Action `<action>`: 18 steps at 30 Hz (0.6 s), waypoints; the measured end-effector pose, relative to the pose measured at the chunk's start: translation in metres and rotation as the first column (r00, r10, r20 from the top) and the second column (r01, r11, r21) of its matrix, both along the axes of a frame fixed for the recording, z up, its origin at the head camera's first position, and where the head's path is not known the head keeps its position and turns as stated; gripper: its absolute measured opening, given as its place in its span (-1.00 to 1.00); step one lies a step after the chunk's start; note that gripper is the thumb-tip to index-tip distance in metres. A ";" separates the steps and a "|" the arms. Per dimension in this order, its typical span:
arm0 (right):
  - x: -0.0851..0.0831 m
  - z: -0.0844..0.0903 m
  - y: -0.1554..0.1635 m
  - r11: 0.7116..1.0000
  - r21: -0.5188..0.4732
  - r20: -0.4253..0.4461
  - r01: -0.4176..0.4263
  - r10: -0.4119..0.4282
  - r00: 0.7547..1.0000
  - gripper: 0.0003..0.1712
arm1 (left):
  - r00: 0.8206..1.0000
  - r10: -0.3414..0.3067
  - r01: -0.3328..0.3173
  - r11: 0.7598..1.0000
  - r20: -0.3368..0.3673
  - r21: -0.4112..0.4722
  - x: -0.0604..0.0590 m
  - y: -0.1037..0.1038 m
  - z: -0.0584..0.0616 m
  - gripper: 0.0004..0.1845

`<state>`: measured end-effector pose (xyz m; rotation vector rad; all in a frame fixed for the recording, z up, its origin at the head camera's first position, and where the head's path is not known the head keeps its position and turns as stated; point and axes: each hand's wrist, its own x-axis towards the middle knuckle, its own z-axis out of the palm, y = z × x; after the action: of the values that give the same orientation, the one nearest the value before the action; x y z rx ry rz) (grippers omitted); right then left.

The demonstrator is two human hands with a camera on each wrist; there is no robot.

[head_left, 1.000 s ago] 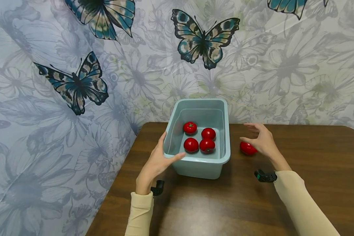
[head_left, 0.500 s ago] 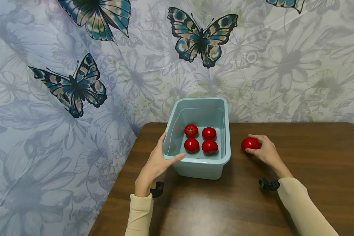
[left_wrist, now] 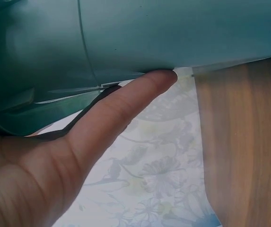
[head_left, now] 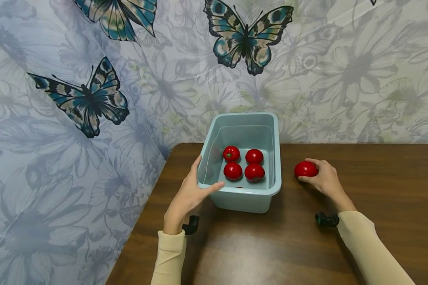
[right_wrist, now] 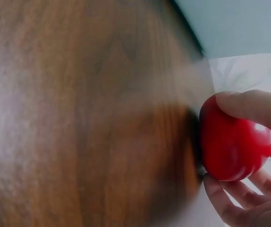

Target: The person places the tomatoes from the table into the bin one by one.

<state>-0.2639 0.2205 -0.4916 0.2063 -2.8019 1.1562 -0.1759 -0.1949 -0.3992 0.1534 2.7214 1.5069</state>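
While the right hand point(head_left: 324, 180) curls round a loose tomato point(head_left: 305, 169) on the brown table point(head_left: 378, 221), risk entry: smooth round fruit may slip or roll if the pinch is shallow. Position: tomato right of the teal tub point(head_left: 271, 198), thumb above, fingertips point(right_wrist: 220, 198) below. Left hand point(head_left: 187, 198) grips the tub's near-left rim, thumb over the edge. Tub holds at least four tomatoes point(head_left: 243, 163).

A dark wooden table point(head_left: 378, 206) stands against the flower-and-butterfly wall covering — on it sits a pale blue plastic tub point(head_left: 242, 198) near its left rear corner, and just to the tub's right a red tomato point(head_left: 304, 169).
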 end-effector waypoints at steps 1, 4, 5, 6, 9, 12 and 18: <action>0.000 0.001 0.000 1.000 0.002 -0.008 -0.001 0.001 1.000 -0.18 | 1.000 0.002 -0.002 1.000 -0.001 -0.002 0.000 0.000 0.001 0.26; 0.002 0.004 -0.001 1.000 0.006 -0.026 -0.005 0.005 1.000 -0.18 | 1.000 0.006 -0.006 1.000 -0.006 -0.012 0.001 0.001 0.004 0.27; 0.002 0.005 -0.002 1.000 0.011 -0.030 -0.007 0.008 1.000 -0.19 | 1.000 0.008 -0.008 1.000 -0.005 -0.018 0.001 0.001 0.005 0.27; 0.003 0.006 -0.002 1.000 0.017 -0.030 -0.010 0.011 0.999 -0.19 | 1.000 0.009 -0.009 1.000 -0.004 -0.020 0.002 0.001 0.005 0.27; 0.004 0.008 -0.004 0.999 0.039 -0.022 -0.018 0.019 1.000 -0.19 | 1.000 0.010 -0.010 1.000 0.001 -0.022 0.003 0.001 0.006 0.27; 0.007 0.008 -0.007 0.999 0.051 -0.018 -0.014 0.015 1.000 -0.19 | 1.000 0.016 -0.016 1.000 0.001 -0.019 0.004 0.001 0.006 0.26; 0.010 0.006 -0.008 0.999 0.054 -0.052 -0.005 0.008 0.999 -0.21 | 1.000 0.012 -0.012 1.000 -0.007 -0.006 0.003 0.002 0.005 0.26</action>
<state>-0.2539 0.2122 -0.4854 0.2460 -2.7907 1.0622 -0.1727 -0.1931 -0.3944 0.1423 2.7369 1.5042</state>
